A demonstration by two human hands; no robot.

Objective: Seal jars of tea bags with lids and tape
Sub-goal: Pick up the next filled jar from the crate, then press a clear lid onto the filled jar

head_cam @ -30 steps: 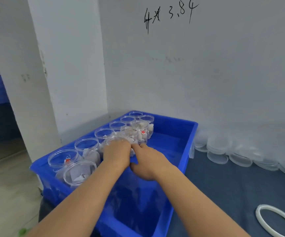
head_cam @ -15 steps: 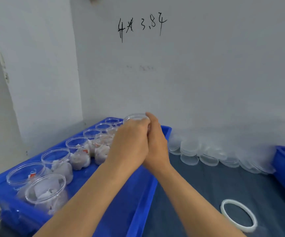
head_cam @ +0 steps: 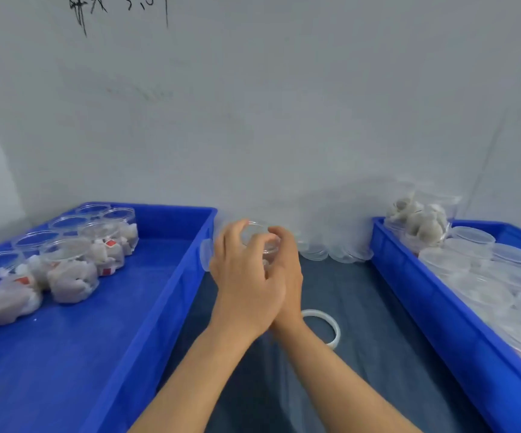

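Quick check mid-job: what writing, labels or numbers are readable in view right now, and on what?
Black handwriting on the wall: cut off by the top edge, not readable as text.
Red tags on the tea bags in the jars of the left blue bin: no print readable.
Nothing else bears text.

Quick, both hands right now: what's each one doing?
Left hand: grips the clear jar from the left.
Right hand: grips the same jar from the right.
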